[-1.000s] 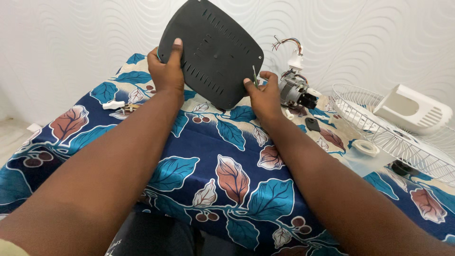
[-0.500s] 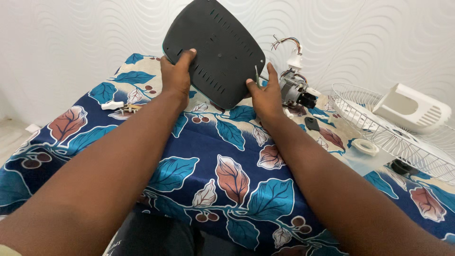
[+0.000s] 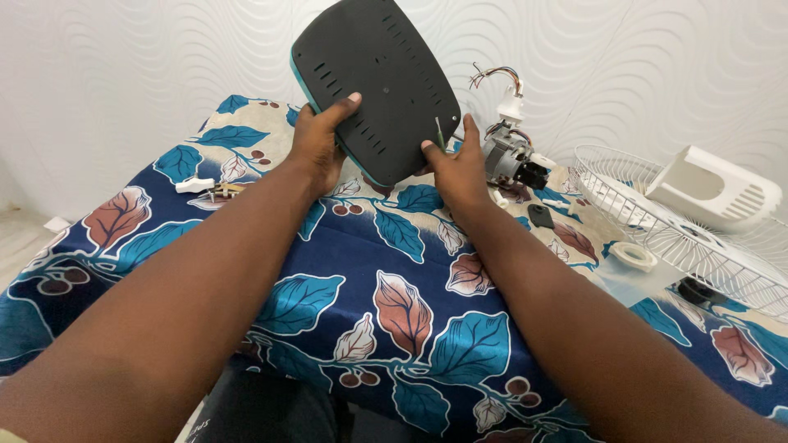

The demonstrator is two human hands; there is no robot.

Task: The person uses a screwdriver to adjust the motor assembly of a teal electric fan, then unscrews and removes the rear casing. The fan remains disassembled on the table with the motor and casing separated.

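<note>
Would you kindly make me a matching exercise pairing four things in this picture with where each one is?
Things:
1. dark base plate
2. fan motor
3. wire fan guard
4. white housing

Places:
A. lying on the wire fan guard
B. on the cloth just right of the right hand
C. held up between the left hand and the right hand
D. flat at the table's right edge

Pairs: 1-C, 2-B, 3-D, 4-A
</note>
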